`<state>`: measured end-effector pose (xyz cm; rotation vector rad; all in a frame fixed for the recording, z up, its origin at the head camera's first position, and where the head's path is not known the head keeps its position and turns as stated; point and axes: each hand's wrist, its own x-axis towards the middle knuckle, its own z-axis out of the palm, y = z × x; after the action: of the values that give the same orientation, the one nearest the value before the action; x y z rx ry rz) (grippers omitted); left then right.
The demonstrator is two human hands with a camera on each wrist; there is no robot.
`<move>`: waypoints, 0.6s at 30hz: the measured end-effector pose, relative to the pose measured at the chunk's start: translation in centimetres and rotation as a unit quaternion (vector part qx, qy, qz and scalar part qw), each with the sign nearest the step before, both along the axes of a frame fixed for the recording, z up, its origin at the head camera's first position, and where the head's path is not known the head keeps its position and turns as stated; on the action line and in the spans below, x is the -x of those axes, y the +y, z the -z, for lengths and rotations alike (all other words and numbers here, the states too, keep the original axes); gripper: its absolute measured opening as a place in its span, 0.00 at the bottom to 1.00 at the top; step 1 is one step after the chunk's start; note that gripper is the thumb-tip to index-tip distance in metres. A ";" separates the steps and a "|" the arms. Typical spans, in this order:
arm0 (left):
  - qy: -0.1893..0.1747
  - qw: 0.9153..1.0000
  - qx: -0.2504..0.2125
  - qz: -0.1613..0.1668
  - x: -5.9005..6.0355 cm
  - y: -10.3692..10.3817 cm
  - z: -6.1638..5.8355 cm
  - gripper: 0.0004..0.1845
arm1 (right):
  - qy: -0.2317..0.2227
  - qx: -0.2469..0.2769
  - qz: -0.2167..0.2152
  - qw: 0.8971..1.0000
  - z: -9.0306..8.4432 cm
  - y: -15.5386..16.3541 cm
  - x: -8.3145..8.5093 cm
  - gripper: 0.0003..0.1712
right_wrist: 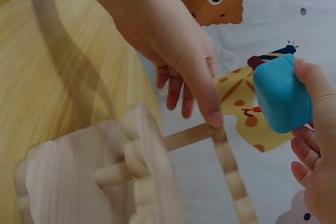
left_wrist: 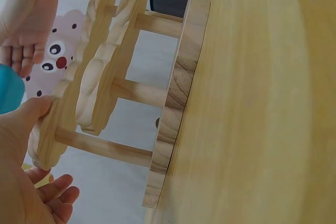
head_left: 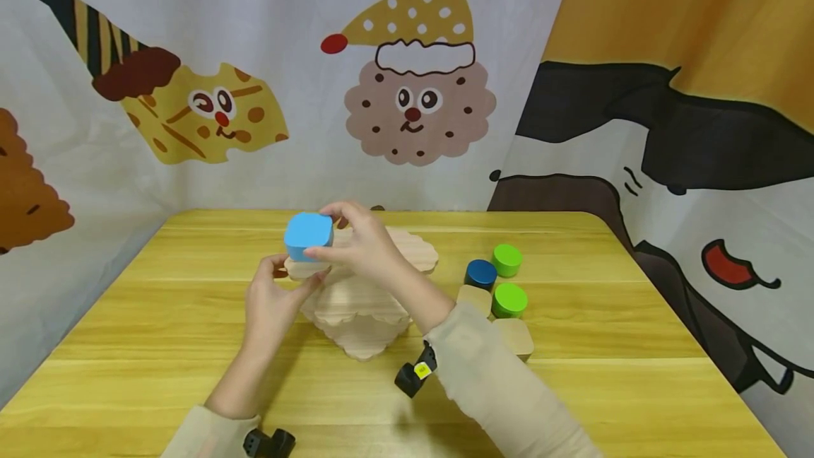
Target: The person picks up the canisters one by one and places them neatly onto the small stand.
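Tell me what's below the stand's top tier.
The left wrist view shows posts, a lower tier and the base below the top tier. In the head view, only the base's front shows; the tiers cover the rest.

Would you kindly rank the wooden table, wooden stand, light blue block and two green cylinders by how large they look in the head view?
1. Wooden table
2. Wooden stand
3. Light blue block
4. Near green cylinder and far green cylinder: look too alike to rank.

Fingers (right_wrist: 316, 83) pinch blue block (right_wrist: 281, 95) — apparently.
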<state>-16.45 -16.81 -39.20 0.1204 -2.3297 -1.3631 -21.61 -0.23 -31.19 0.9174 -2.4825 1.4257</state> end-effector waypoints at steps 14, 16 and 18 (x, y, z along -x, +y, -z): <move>-0.008 1.000 0.000 0.012 -0.1 -0.1 -0.1 0.33 | -0.035 -0.019 0.007 0.999 1.6 -1.2 0.6 0.32; -0.007 1.000 0.000 0.011 -0.1 -0.1 -0.1 0.33 | -0.038 -0.023 0.009 0.999 1.8 -1.4 0.7 0.32; -0.005 1.000 -0.002 0.010 -0.1 -0.1 -0.1 0.32 | -0.042 -0.027 0.011 0.999 2.0 -1.5 0.7 0.33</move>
<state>-16.33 -16.87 -39.14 0.1056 -2.3435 -1.3801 -22.33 -1.72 -33.17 0.8540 -2.5953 1.4243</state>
